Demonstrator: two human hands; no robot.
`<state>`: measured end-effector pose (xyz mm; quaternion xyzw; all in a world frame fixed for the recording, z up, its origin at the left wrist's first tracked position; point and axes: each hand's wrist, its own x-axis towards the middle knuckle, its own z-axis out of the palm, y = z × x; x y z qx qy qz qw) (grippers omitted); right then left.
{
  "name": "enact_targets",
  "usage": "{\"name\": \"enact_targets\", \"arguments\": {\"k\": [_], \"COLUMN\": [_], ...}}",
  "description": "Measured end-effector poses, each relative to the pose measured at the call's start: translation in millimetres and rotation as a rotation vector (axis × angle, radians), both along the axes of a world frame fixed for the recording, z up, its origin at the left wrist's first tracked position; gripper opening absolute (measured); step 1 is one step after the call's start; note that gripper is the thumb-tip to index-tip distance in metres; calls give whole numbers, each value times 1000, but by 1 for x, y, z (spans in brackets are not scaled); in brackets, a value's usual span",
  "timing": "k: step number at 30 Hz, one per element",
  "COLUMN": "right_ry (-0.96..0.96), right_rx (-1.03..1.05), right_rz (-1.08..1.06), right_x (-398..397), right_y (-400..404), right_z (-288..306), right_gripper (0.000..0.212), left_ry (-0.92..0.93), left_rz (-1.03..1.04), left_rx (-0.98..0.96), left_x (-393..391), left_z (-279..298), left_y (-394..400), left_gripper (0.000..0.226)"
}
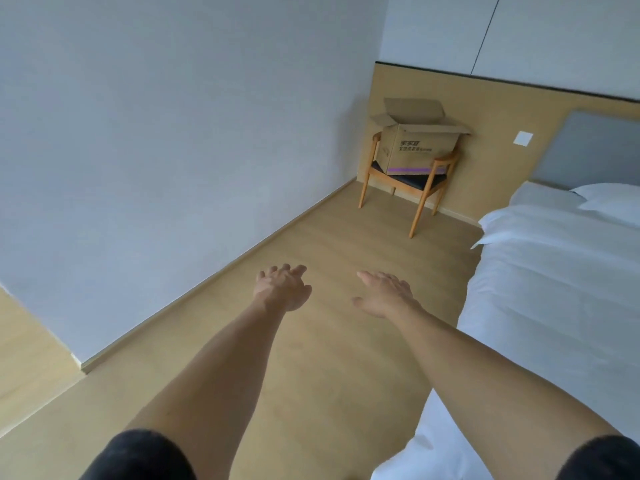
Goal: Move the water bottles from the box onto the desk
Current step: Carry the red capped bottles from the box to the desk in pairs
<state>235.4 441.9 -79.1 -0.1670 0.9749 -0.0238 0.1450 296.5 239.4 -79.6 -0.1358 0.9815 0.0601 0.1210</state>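
Both arms reach forward over the wooden floor [311,358]. The left hand [282,289] hangs palm-down with its fingers loosely spread and holds nothing. The right hand [384,294] is likewise flat and relaxed, fingers straight, thumb out to the side, and holds nothing. The two hands are near each other but apart, and both are well short of the far corner of the room.

In that corner a cardboard box [420,143] sits on the dark seat of a wooden chair [408,183]. Its top flaps are folded open, dark printing shows on its front face, and a purple strip runs along its lower edge. From this angle the inside of the box cannot be seen, so no bottles show.

The chair stands against a tan wall panel [502,109] that carries a white switch [523,138]. A bed [554,289] with white sheets and pillows fills the right side, close beside the right forearm. Dark short sleeves show at the bottom edge.
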Motion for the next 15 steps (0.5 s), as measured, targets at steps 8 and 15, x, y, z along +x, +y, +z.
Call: {"name": "enact_targets", "arguments": {"k": [8, 15], "right_ry": [-57, -69], "right_rx": [23, -35], "right_rz": [-109, -123], "right_x": [-118, -256], "right_y": [-4, -9], "right_z": [-27, -24], "right_gripper": [64, 68], "left_ry": [14, -16], "left_rz": [-90, -79], "left_rx": [-12, -63], "left_x": [-131, -280], "left_z": [-10, 5], "left_y": [-7, -25], "left_gripper": [57, 55]}}
